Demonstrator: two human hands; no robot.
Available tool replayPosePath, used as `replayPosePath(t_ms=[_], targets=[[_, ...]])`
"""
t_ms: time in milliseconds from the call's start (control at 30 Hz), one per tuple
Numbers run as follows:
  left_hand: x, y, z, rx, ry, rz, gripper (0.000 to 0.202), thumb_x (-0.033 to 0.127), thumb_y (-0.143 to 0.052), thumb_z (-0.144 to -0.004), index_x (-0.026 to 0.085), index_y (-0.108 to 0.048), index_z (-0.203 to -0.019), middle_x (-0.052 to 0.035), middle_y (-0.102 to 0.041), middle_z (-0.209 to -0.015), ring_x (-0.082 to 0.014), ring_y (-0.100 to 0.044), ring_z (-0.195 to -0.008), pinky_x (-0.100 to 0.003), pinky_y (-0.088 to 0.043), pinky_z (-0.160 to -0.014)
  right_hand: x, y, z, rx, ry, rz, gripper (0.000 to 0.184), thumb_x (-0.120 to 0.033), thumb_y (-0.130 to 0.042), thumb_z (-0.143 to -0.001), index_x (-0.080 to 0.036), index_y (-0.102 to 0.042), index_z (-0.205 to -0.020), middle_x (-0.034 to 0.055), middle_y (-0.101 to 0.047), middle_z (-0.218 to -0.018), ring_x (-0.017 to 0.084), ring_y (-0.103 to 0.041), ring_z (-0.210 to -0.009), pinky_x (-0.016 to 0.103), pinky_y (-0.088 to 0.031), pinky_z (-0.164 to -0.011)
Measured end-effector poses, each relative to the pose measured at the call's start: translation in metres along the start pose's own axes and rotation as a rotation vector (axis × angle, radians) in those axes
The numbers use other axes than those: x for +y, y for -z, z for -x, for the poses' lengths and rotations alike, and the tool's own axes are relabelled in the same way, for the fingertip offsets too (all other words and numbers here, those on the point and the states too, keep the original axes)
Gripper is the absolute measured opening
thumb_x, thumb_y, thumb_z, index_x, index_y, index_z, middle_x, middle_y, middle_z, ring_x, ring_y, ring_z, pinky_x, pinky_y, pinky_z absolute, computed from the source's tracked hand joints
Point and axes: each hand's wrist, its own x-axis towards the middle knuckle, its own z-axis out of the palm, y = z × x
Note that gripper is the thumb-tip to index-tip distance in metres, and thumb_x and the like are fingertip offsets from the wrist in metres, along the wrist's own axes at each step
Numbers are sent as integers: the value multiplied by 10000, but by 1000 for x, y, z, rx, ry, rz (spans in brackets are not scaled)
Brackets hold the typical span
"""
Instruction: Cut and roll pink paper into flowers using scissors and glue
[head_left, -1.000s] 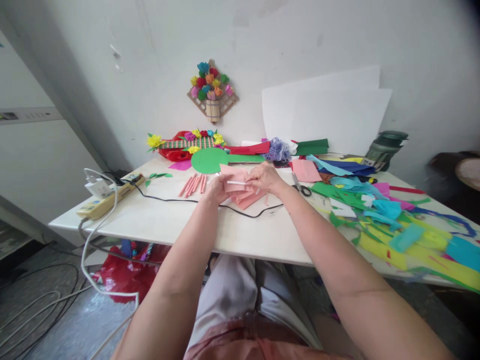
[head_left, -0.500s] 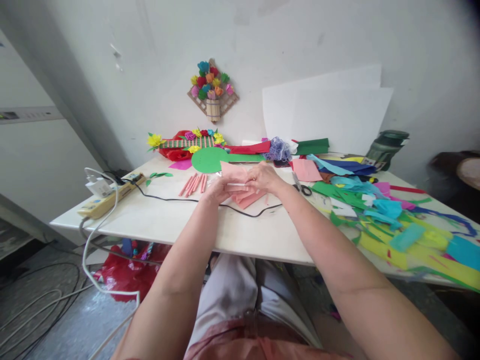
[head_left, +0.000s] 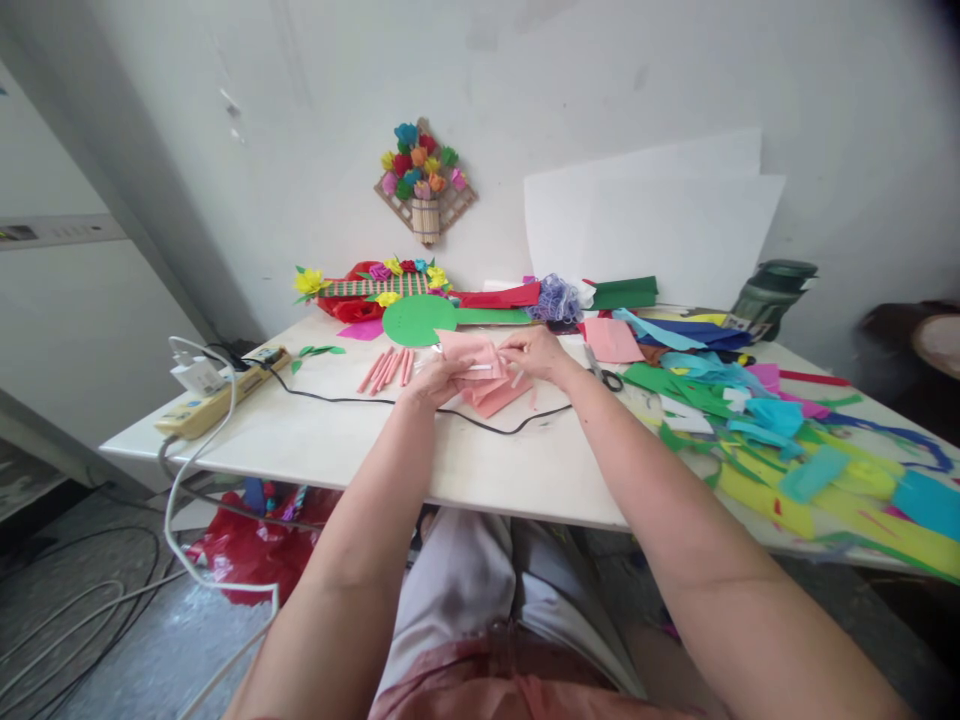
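My left hand (head_left: 433,384) is closed on the lower left edge of a pink sheet of paper (head_left: 466,348), held just above the table. Along the sheet's lower edge runs a narrow white strip (head_left: 480,367). At the sheet's right end, my right hand (head_left: 538,354) has its fingers pinched together; a small whitish strip (head_left: 517,379) hangs below its fingertips. More folded pink paper (head_left: 489,398) lies beneath both hands. Several rolled pink paper sticks (head_left: 386,370) rest left of my left hand. Black-handled scissors (head_left: 611,380) lie right of my right hand.
A black cable (head_left: 337,399) crosses the table from a power strip (head_left: 217,395). Behind the hands lies a green paper disc (head_left: 416,320) with a long green handle. Coloured paper scraps (head_left: 765,420) cover the right side, near a green bottle (head_left: 772,298).
My right hand has moved slightly right, its fingers drawing away from the white strip on the sheet. A small whitish strip now shows below them. My left hand stays on the pink paper.
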Motion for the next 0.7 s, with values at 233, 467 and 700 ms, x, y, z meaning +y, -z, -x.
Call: replayPosePath(t_ms=[233,467,700], targets=[[0,0,1,-51,34,16,322,-19,-540,-713,69,-638,-1007,-147,-706,-937,-270,-673,-904,-400,-537,-840,-13,-5,1,-15,79,53,134,-235,-657,-715,-234,-758,-804,18,-709,-774,148,-602,-732,244,-355,-667],[0,5,-5,29,49,67,329,36,-501,-743,87,-644,-1035,-132,-714,-885,-279,-664,-931,-454,-526,-854,-16,-12,-1,-14,153,165,79,-258,-670,-739,-252,-747,-753,18,-686,-780,163,-578,-768,273,-313,-706],[2,4,-4,-14,65,76,282,144,-483,-794,63,-648,-1008,-167,-704,-916,-301,-660,-933,-471,-533,-819,-20,-13,0,-36,162,239,126,-255,-635,-780,-226,-737,-711,41,-689,-811,179,-580,-808,313,-292,-771]])
